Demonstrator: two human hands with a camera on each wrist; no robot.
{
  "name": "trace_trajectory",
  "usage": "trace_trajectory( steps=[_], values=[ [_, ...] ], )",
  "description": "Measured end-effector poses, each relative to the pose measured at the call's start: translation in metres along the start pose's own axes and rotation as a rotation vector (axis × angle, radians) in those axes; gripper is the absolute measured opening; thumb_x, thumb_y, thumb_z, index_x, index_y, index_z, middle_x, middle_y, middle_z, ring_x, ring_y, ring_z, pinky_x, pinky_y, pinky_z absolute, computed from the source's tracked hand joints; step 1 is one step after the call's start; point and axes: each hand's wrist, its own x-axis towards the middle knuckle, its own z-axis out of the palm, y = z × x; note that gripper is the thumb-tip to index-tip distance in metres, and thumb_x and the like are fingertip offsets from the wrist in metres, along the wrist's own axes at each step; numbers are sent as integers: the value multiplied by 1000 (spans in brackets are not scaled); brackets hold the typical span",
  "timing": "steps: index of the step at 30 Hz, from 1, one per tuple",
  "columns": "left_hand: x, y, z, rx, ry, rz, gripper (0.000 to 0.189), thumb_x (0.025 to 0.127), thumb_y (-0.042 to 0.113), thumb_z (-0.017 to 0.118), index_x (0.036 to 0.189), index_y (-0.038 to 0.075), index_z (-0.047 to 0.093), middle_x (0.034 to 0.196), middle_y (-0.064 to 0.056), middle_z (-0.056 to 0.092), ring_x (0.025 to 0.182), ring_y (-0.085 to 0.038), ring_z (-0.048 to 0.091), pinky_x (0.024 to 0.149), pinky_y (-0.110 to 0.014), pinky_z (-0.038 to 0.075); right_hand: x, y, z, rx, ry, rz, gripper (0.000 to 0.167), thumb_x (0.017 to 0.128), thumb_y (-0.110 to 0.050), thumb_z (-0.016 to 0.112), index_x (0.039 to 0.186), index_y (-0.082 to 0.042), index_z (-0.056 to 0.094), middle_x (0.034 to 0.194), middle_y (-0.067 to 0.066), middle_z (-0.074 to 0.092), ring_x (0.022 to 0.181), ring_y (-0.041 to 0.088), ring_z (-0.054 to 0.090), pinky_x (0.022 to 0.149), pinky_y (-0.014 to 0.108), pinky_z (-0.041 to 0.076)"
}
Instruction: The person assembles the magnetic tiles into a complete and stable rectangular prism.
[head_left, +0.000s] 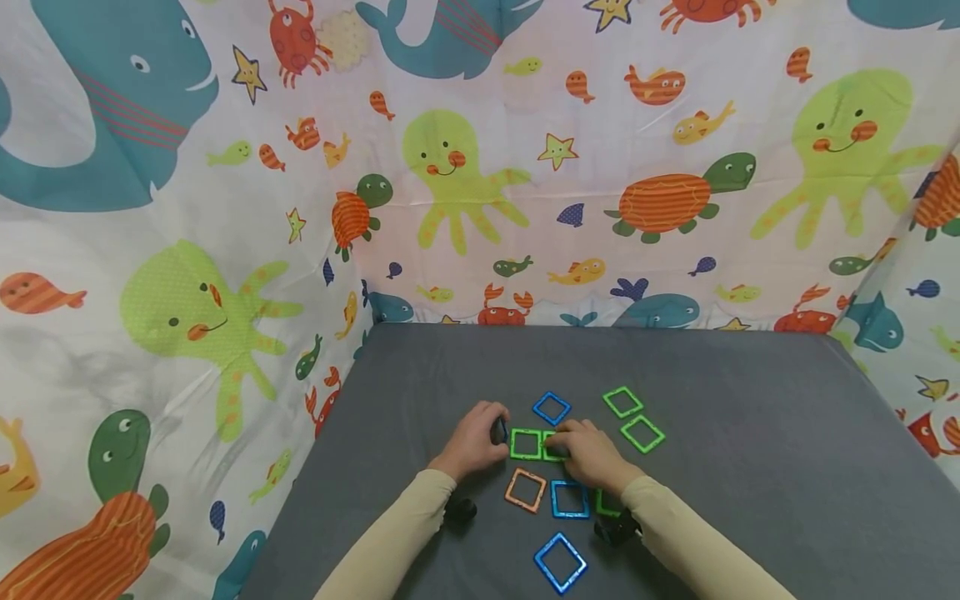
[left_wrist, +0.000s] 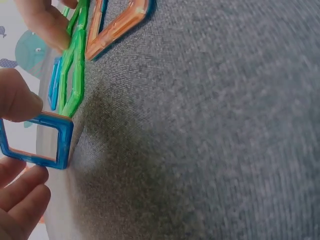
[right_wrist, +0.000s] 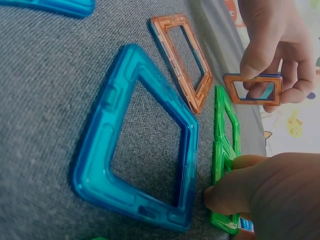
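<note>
Tile [left_wrist: 64, 145] in left hand [head_left: 471, 440] — right hand [head_left: 592, 454] pinches green square [right_wrist: 223, 223].

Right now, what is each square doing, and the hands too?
Held square: upright, blue one side, orange the other
Left hand: pinching that square
Green pair: flat, edge to edge
Right hand: gripping the pair's right square
Orange square: flat, alone
Far blue square: flat
Middle blue square: flat
Near blue square: flat
Two green squares at right: flat, close together
Green square by right arm: partly hidden
</note>
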Motion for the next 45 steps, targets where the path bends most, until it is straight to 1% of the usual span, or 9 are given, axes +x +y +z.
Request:
trace_trajectory(
  steps=[6, 10, 13, 16, 21, 27, 31, 37, 45],
  values=[
    [2, 2, 3, -28, 3, 43, 36, 79, 3, 77, 110, 13, 61, 119, -8, 61, 100, -20, 56, 87, -37, 51, 0, 0, 0, -1, -6, 12, 40, 83, 7, 66, 114, -16, 78, 122, 13, 68, 105, 34, 58, 85, 59, 52],
    [1, 3, 5, -31, 3, 66, 36, 78, 2, 77, 107, 14, 60, 117, -6, 60, 101, -21, 57, 87, -36, 51, -1, -1, -1, 3, -11, 16, 40, 83, 7, 66, 114, -15, 78, 122, 13, 67, 104, 34, 58, 85, 59, 52],
    [1, 4, 6, -29, 6, 85, 35, 78, 1, 78, 106, 13, 60, 115, -4, 60, 99, -20, 56, 86, -34, 51, -1, -1, -1, -2, -9, 13, 40, 83, 7, 66, 114, -15, 78, 122, 14, 68, 104, 35, 58, 84, 59, 52],
    [1, 3, 7, -41, 5, 98, 35, 78, 0, 77, 106, 11, 60, 115, -4, 60, 98, -20, 55, 85, -34, 50, -1, -2, -1, -11, -4, 9, 40, 82, 8, 66, 113, -14, 78, 120, 14, 68, 103, 34, 59, 83, 58, 52],
    [0, 2, 8, -54, -7, 106, 33, 80, -1, 75, 108, 8, 61, 116, -5, 60, 99, -23, 57, 84, -34, 49, -1, -2, -1, -24, -2, 10, 40, 81, 8, 67, 112, -14, 79, 119, 14, 68, 101, 34, 59, 82, 57, 53],
    [0, -1, 11, -71, 4, 119, 35, 79, -1, 76, 108, 9, 61, 115, -5, 61, 104, -24, 61, 88, -37, 54, -1, -3, -1, -22, 1, 7, 40, 80, 9, 67, 111, -13, 79, 119, 14, 69, 101, 34, 59, 81, 58, 52],
    [1, -4, 15, -79, 2, 121, 38, 79, -2, 77, 110, 11, 59, 114, -6, 60, 104, -24, 61, 87, -38, 54, -1, -2, -1, -15, -4, 9, 41, 80, 9, 66, 112, -13, 78, 120, 15, 68, 102, 35, 59, 82, 59, 52],
    [-1, -8, 22, -75, -41, 85, 44, 80, -1, 79, 114, 12, 54, 118, -5, 57, 107, -19, 58, 90, -35, 54, -1, -2, -1, 4, -11, 11, 40, 82, 8, 66, 113, -13, 78, 122, 15, 68, 105, 35, 59, 84, 60, 52],
    [0, -8, 25, -75, -23, 77, 44, 81, -5, 78, 112, 12, 52, 119, -5, 57, 109, -20, 61, 90, -36, 56, -1, -1, -2, 3, -7, 1, 40, 83, 8, 67, 114, -13, 78, 122, 15, 68, 105, 35, 59, 84, 61, 52]
  ],
)
